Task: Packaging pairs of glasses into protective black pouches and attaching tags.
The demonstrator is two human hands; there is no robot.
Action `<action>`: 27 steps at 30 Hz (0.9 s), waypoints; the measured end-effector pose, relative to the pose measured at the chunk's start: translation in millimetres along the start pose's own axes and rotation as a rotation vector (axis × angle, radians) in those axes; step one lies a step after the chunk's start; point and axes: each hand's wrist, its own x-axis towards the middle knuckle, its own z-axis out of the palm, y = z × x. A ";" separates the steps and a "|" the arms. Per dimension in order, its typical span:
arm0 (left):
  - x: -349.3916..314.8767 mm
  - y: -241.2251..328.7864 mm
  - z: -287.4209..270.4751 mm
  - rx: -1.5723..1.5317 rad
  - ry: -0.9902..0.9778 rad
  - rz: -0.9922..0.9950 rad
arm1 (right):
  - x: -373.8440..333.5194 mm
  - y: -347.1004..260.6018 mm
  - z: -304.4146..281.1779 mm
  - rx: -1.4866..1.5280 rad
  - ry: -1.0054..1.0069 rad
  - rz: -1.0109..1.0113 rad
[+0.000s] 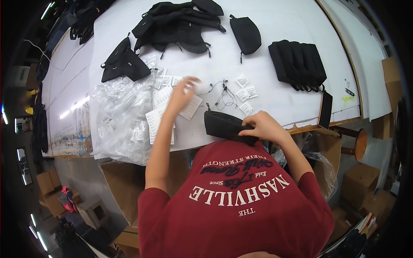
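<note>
My right hand (263, 126) pinches the upper edge of a black zippered pouch (221, 124) at the table's near edge, against my shirt. A zipper pull sticks up at the pouch's left end. My left hand (183, 95) is raised over printed white sheets (160, 99), its fingers curled and blurred. Something pale shows between them, too smeared to name. Small white packets (242, 80) lie beyond the pouch, beside a tangle of thin black cords (225, 95). More packets lie near my left hand.
Clear plastic bags (118, 116) heap at the left. Black pouches (176, 28) pile at the far side, with a single pouch (246, 35) beside them. A row of folded black pouches (297, 64) stands at the right. Small snips (349, 92) lie near the table's right edge. A wooden stool (360, 144) stands beyond it.
</note>
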 end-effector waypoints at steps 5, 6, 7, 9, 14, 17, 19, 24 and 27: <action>26.1 -56.7 -49.5 0.726 0.120 0.086 | 1.0 -5.9 -7.1 -0.058 0.006 -0.011; 28.0 -56.2 -52.4 0.727 0.118 0.089 | -0.3 -7.4 -7.5 -0.053 0.040 -0.014; 29.6 -55.8 -55.0 0.773 0.072 0.062 | -0.4 -9.4 -8.7 -0.052 0.042 -0.013; 30.3 -55.4 -54.5 0.819 0.025 0.036 | 2.5 -12.6 -12.5 -0.116 0.180 -0.147; 32.9 -58.3 -53.6 0.690 0.070 0.158 | 15.2 -9.9 -12.9 -0.296 0.311 -0.310; 35.5 -49.6 -59.1 0.719 0.162 0.191 | 28.3 -1.5 -5.4 -0.370 0.420 -0.371; 36.4 -24.2 -49.1 0.463 0.266 0.140 | 41.2 17.7 6.4 -0.375 0.491 -0.383; -3.4 59.7 13.6 0.066 0.276 0.407 | 52.6 41.5 18.7 -0.380 0.505 -0.293; -20.8 61.6 38.3 0.293 0.082 0.423 | 50.3 33.3 16.1 -0.436 0.488 -0.336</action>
